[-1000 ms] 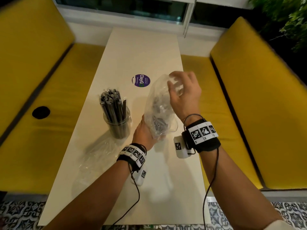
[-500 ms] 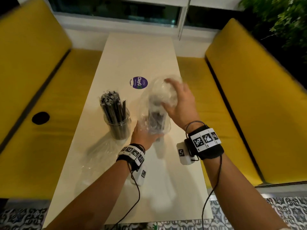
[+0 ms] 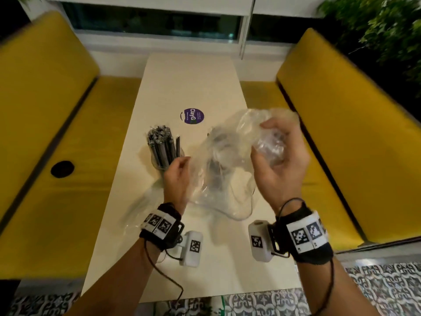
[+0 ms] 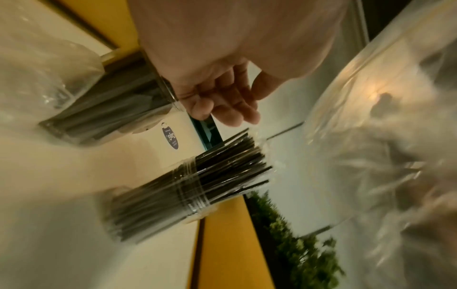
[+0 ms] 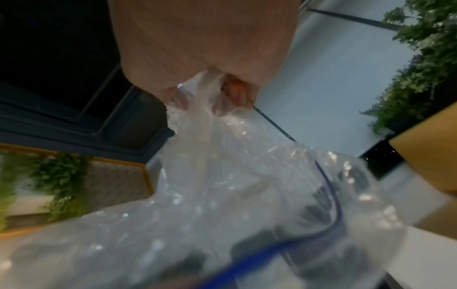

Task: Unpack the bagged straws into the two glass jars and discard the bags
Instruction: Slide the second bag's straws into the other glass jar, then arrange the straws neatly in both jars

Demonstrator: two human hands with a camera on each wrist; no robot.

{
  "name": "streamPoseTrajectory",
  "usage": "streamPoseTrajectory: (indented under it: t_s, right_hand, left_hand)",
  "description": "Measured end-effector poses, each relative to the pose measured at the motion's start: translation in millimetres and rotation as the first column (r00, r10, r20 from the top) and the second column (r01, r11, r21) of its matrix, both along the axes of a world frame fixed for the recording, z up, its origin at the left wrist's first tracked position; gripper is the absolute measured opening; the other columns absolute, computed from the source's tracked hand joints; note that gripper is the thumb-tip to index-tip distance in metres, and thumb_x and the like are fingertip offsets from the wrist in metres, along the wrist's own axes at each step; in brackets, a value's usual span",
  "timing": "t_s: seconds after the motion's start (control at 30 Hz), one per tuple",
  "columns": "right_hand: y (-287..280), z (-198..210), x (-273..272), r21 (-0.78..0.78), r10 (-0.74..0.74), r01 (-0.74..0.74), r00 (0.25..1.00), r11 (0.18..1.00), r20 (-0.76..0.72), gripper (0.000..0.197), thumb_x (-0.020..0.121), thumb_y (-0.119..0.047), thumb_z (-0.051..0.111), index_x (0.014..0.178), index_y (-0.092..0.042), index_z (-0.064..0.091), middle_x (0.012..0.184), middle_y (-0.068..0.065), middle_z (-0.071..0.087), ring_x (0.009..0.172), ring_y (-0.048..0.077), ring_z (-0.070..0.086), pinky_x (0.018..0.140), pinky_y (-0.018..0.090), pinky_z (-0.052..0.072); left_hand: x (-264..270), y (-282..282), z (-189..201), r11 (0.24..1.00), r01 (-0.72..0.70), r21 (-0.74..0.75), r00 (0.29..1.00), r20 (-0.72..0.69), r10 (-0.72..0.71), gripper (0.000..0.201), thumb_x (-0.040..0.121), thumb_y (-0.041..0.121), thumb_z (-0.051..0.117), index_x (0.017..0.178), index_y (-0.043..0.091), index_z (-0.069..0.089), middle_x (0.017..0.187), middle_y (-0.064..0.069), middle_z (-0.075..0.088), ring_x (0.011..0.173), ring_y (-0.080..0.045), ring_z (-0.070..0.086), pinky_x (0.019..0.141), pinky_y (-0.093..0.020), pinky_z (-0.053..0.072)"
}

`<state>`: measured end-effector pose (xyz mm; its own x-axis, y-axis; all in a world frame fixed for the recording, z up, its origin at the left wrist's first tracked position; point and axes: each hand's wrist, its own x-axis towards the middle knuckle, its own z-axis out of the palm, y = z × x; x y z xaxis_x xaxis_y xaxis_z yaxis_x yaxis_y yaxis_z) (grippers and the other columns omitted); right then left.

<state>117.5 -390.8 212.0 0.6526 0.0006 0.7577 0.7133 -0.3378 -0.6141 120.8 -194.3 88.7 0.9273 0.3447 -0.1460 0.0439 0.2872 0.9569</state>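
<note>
My right hand (image 3: pixel 272 144) is raised over the table and grips a crumpled clear plastic bag (image 3: pixel 230 156), which hangs down and left from it; the right wrist view shows the bag (image 5: pixel 222 185) bunched in the curled fingers (image 5: pixel 232 93). Behind the bag stands a glass jar of thin black straws (image 4: pixel 193 185), only dim through the plastic in the head view. To its left stands the other glass jar (image 3: pixel 163 153), packed with dark straws. My left hand (image 3: pixel 182 163) hovers between the two jars with relaxed fingers (image 4: pixel 230 109) and holds nothing.
A second clear bag (image 3: pixel 141 208) lies flat at the left edge of the cream table (image 3: pixel 193 83). A purple round sticker (image 3: pixel 193 116) sits beyond the jars. Yellow benches (image 3: pixel 45 110) (image 3: pixel 341 133) flank the table; the left seat has a black hole (image 3: pixel 62 169).
My right hand has pulled the bag up and to the right, off the straws in the jar. My left hand has let go of that jar and moved slightly left.
</note>
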Motion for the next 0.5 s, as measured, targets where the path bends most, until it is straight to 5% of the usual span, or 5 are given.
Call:
streamPoseTrajectory:
  t_s: [0.1,0.2,0.33,0.4,0.5]
  right_hand:
    - [15,-50,-23,-0.088,-0.035,0.027,0.995,0.996,-0.089,0.031,0.074,0.001,0.062,0.105,0.0,0.063,0.104,0.005,0.063,0.095,0.024,0.062,0.08,0.034,0.053]
    - [28,-104,-46,-0.193,-0.077,0.031,0.968,0.981,-0.237,0.03,0.074,0.001,0.067,0.104,-0.004,0.065,0.101,0.006,0.06,0.089,0.016,0.057,0.079,0.013,0.043]
    - [37,-166,-66,-0.28,-0.049,-0.09,0.891,0.956,-0.452,0.031,0.088,-0.006,0.071,0.116,-0.014,0.062,0.111,-0.002,0.057,0.094,0.009,0.058,0.084,0.005,0.04]
    - [36,-191,-72,-0.259,-0.017,-0.17,0.805,0.951,-0.592,0.028,0.099,-0.027,0.061,0.126,-0.019,0.058,0.12,-0.005,0.06,0.104,0.006,0.06,0.092,0.01,0.043]
    - [34,-211,-77,-0.164,0.0,-0.233,0.575,0.958,-0.818,0.026,0.108,-0.038,0.042,0.131,-0.029,0.047,0.122,-0.003,0.067,0.104,0.003,0.065,0.088,0.019,0.048]
  left_hand:
    - [-21,7,4,0.998,0.032,-0.06,0.999,0.009,-0.031,0.04,0.092,0.053,0.065,0.101,0.014,0.07,0.106,-0.021,0.066,0.097,-0.03,0.058,0.088,-0.052,0.045]
    - [-46,2,-9,0.975,0.144,0.17,0.988,0.024,-0.15,0.023,0.102,0.039,0.063,0.102,0.015,0.064,0.091,-0.015,0.063,0.081,-0.026,0.061,0.075,-0.045,0.053]
    - [-72,-14,-52,0.859,0.3,0.415,0.946,-0.245,-0.211,0.035,0.102,0.021,0.065,0.125,0.046,0.054,0.109,0.006,0.071,0.088,-0.023,0.076,0.076,-0.046,0.066]
    - [-78,-21,-78,0.827,0.379,0.416,0.904,-0.357,-0.235,0.045,0.105,0.021,0.056,0.141,0.049,0.051,0.122,0.005,0.069,0.1,-0.024,0.074,0.091,-0.047,0.063]
    - [-86,-28,-106,0.74,0.436,0.512,0.873,-0.438,-0.212,0.045,0.11,0.029,0.053,0.154,0.028,0.05,0.142,-0.005,0.059,0.117,-0.018,0.062,0.098,-0.024,0.045]
